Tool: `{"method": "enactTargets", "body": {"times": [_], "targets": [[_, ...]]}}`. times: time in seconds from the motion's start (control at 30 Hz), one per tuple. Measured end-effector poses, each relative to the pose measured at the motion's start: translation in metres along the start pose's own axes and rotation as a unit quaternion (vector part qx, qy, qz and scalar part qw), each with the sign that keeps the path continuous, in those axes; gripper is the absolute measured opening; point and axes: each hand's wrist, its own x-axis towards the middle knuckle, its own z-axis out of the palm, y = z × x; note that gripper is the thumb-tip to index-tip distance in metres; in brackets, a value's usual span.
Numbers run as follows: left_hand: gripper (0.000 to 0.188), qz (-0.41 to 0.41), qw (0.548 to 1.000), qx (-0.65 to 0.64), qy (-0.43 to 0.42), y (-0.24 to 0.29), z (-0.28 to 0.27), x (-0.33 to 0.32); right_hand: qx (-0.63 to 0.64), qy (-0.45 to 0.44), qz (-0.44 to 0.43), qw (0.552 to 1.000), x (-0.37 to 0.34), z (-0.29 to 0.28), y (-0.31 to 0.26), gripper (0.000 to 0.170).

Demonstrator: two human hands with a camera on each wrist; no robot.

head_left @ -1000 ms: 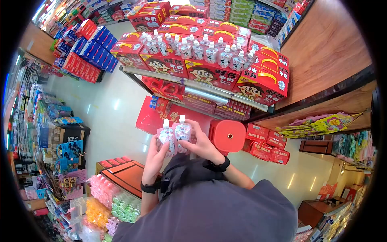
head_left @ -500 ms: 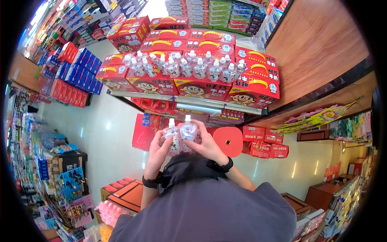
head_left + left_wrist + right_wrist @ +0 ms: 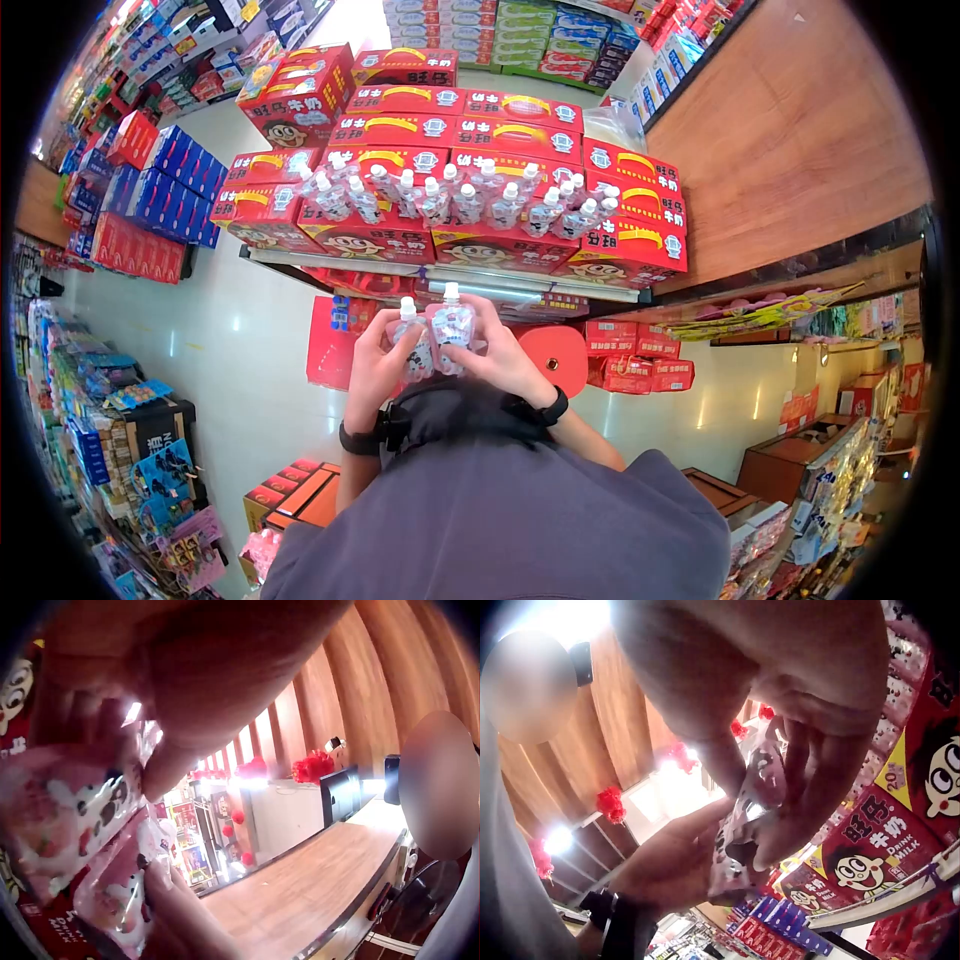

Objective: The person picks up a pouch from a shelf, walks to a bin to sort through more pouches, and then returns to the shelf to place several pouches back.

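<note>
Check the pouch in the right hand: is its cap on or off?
On: the white cap sits atop the pouch in the right hand in the head view. Whether it is screwed tight, I cannot tell.

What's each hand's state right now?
Left hand: holding the left white-capped pouch.
Right hand: holding the right white-capped pouch.

Pouches — glossy plastic, shirt — matt cloth
</note>
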Motion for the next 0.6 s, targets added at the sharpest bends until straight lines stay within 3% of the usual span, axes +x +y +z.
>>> {"method": "enactTargets", "body": {"times": [0.23, 0.3, 0.4, 0.5, 0.6], "targets": [[0.016, 0.059, 0.997, 0.047, -0.02, 0.005, -0.027, 0.04, -0.002, 0.012, 0.011, 1.0, 0.03, 0.01, -0.008, 0.078], [0.014, 0.11, 0.992, 0.069, -0.007, 0.01, -0.031, 0.055, -0.001, 0.017, 0.02, 1.0, 0.039, 0.01, -0.006, 0.082], [0.017, 0.188, 0.973, 0.131, -0.012, 0.032, -0.04, 0.074, 0.037, 0.047, 0.054, 0.997, 0.048, 0.011, -0.015, 0.082], [0.019, 0.3, 0.91, 0.286, -0.017, 0.055, -0.051, 0.095, 0.028, 0.085, 0.053, 0.995, 0.057, 0.013, -0.013, 0.081], [0.018, 0.325, 0.893, 0.309, -0.05, 0.065, -0.06, 0.121, 0.021, 0.114, 0.057, 0.992, 0.065, 0.016, -0.008, 0.079]]}}
